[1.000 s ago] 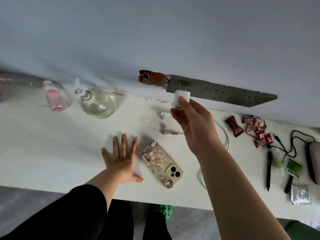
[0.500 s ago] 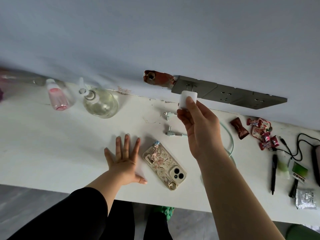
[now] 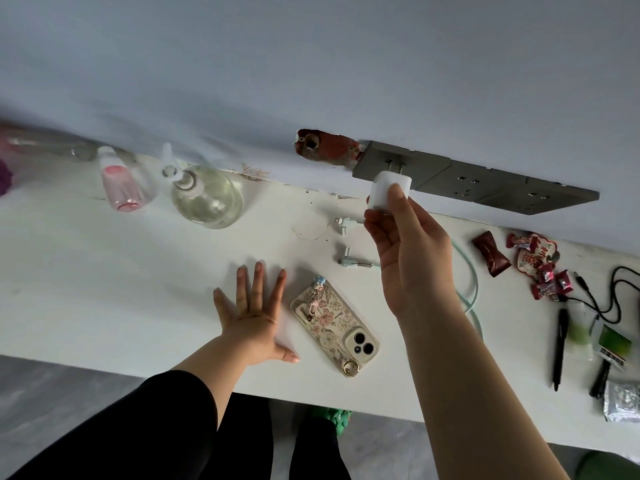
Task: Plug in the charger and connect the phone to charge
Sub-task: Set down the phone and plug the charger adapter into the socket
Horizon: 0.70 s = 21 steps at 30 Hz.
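My right hand (image 3: pixel 410 251) holds a white charger block (image 3: pixel 388 188) up against the leftmost socket of a grey wall socket strip (image 3: pixel 478 181); its two metal prongs show between block and socket. My left hand (image 3: pixel 254 313) rests flat on the white table (image 3: pixel 104 271), fingers spread, holding nothing. A phone (image 3: pixel 334 327) in a floral case lies face down just right of that hand. A pale green cable (image 3: pixel 471 289) curls on the table behind my right wrist, its white connectors (image 3: pixel 349 259) lying free near the phone's top.
A round clear pump bottle (image 3: pixel 206 195) and a small pink bottle (image 3: pixel 119 185) stand at the back left. Red candy wrappers (image 3: pixel 526 261), black pens (image 3: pixel 559 344), a black cord (image 3: pixel 620 292) and small packets (image 3: pixel 620 400) lie at the right. A broken red patch (image 3: pixel 325 147) shows in the wall.
My right hand with the charger block has stayed at the leftmost socket, prongs still visible. The left hand has not moved on the table. The camera view shifted slightly.
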Tool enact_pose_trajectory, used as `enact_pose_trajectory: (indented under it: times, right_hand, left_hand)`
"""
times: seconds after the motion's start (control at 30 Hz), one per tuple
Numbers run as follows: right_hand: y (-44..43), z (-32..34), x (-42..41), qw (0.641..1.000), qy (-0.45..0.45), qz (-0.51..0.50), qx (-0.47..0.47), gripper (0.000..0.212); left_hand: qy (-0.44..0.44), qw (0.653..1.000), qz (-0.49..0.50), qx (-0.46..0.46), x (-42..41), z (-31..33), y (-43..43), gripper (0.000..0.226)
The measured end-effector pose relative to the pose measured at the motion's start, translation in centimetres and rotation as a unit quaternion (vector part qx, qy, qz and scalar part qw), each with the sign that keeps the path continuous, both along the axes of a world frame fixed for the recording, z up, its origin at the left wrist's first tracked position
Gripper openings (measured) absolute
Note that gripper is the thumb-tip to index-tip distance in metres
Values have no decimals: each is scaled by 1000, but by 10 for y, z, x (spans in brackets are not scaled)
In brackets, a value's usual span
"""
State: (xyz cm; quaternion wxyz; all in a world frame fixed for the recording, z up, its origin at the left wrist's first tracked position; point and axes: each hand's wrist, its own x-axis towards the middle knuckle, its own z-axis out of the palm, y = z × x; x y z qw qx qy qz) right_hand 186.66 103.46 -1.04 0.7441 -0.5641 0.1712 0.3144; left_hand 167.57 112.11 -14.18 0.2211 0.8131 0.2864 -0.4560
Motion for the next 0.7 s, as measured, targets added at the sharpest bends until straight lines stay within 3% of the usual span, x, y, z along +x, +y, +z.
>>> enact_pose_trajectory:
  times: [0.3,0.7]
  right_hand:
    - [-6,-1,5,995,32,30,88,11]
    - [-5,-5,17,997,3,37,70,8]
  left_hand:
    - [-5,1000,3,-6,0,1,0,150]
    - [-25,1000,8,-9,-4,-5,1,150]
